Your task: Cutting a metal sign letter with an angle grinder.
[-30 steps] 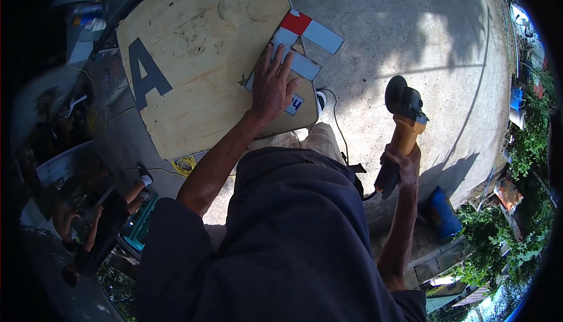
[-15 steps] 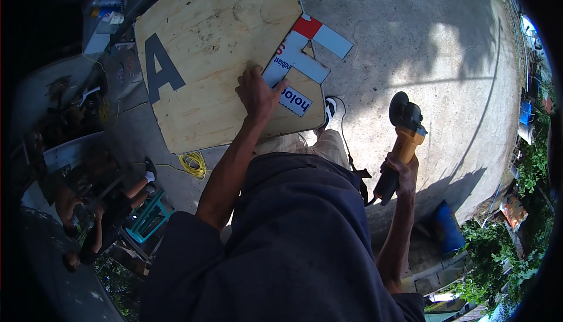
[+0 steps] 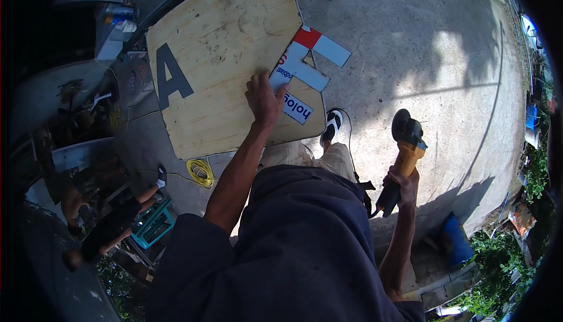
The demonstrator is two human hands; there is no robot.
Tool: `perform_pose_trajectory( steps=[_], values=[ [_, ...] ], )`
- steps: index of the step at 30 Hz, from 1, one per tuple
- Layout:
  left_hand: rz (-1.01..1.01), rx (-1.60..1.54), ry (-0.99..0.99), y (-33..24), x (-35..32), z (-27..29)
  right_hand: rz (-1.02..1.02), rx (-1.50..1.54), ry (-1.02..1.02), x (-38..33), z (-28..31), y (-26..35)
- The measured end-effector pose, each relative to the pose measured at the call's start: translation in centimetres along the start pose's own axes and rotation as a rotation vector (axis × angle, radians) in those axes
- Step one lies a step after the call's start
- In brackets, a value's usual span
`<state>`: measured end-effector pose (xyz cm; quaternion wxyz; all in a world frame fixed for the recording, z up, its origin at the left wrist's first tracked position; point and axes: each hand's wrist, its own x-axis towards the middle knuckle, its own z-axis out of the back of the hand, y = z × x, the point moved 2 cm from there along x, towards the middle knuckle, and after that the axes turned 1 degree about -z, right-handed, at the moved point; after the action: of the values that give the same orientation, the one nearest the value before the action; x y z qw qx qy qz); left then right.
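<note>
My left hand (image 3: 267, 100) rests on a plywood board (image 3: 229, 58), thumb and fingers spread against the edge of a cut-out letter-shaped sheet (image 3: 311, 76). That sheet is white with a red patch and blue print, and its arms reach past the board's right edge. On the board's left side lies a dark grey letter cut-out (image 3: 171, 76). Out to the right, away from the board, my right hand (image 3: 402, 185) is wrapped round the dark rear grip of a yellow and black angle grinder (image 3: 409, 152). The grinder's disc points forward, over the concrete floor.
A dark cord (image 3: 351, 140) runs from near my shoe (image 3: 332, 125) toward the grinder. Coiled yellow cable (image 3: 200, 172) lies below the board. Someone sits at left near a teal stool (image 3: 153, 223). At lower right is a blue sack (image 3: 455, 240).
The view has shifted, so the board and floor sit slightly lower in it. Both hands keep their holds: left on the sheet, right round the grinder. The seated person's arm and leg have moved.
</note>
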<state>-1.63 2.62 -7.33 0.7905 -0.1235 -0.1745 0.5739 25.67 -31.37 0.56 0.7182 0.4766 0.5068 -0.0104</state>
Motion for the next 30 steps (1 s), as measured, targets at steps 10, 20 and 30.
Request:
perform_pose_trajectory(
  steps=[10, 20, 30],
  values=[
    [0.242, -0.163, 0.215, 1.5, 1.6, -0.3, -0.021, 0.007, -0.014, -0.3, 0.9, -1.1],
    [0.522, -0.853, 0.423, 5.7, 2.0, -0.7, -0.025, -0.002, -0.010, -0.9, 0.8, -1.7],
    [0.716, -1.089, 0.468, 5.7, 1.7, -0.5, -0.037, -0.012, -0.028, -1.4, 0.5, -2.0]
  ],
)
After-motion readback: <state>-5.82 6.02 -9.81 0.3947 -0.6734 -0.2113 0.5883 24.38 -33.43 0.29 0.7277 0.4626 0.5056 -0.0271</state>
